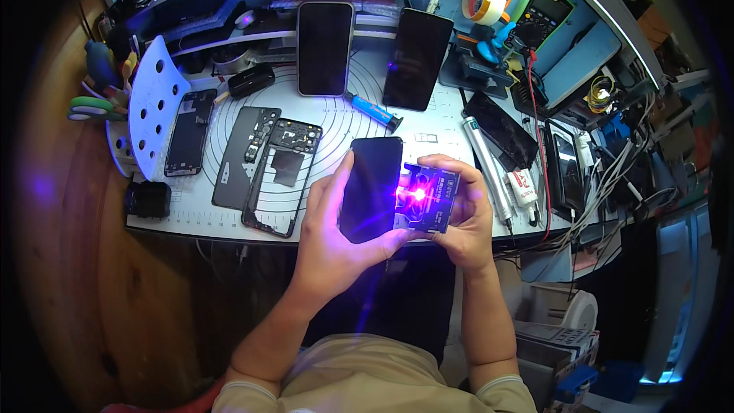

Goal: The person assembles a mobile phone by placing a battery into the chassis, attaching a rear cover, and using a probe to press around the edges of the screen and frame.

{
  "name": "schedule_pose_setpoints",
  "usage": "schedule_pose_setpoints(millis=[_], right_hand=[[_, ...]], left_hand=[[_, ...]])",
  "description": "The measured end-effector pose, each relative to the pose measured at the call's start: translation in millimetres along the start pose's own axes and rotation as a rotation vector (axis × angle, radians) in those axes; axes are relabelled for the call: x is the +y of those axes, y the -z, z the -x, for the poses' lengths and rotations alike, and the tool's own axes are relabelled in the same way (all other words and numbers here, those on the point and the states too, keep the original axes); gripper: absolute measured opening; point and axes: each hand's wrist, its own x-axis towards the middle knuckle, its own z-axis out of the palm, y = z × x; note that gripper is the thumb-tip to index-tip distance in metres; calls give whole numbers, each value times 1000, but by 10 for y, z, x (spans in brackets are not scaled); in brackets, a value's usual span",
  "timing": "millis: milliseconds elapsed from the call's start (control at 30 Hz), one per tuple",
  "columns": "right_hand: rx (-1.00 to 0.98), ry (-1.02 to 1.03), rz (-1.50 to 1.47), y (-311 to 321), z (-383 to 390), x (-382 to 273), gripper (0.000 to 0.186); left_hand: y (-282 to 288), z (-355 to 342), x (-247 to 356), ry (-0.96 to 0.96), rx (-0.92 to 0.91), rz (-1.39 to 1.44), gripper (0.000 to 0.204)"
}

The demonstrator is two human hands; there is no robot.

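Observation:
My left hand [325, 241] is closed around a dark smartphone screen [371, 191], with fingers on its far left edge and the thumb across its lower right corner. Gripped in my right hand [475, 223] is a small square dark lamp [441, 203] that shines bright pink-purple. The lamp sits right beside the screen's right edge, and its glow spreads over my fingers. I cannot tell whether the two touch. Beyond my left hand, a phone back cover [237, 164] and a phone frame with exposed parts [297, 138] lie on the bench mat.
Two dark phones [324, 50] [418, 61] stand upright at the back, with a blue tube [373, 112] before them. A phone screen [191, 134] and a perforated white holder [155, 99] are at left. To the right lie a silver pen-like tool [488, 172], a white bottle [523, 187] and tangled cables [604, 191].

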Motion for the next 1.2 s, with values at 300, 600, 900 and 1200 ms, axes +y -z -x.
schedule_pose_setpoints(millis=[300,600,900,1200], right_hand=[[-59,-23,139,-44,7,-14,70],[-48,8,217,-73,35,-3,68],[-71,42,242,-69,17,25,68],[-29,37,316,-87,24,16,67]], left_hand=[[29,32,42,-64,60,-72,122],[22,31,72,-106,46,-220,123],[3,28,58,-133,66,-241,128],[-21,50,76,-77,82,-205,129]])
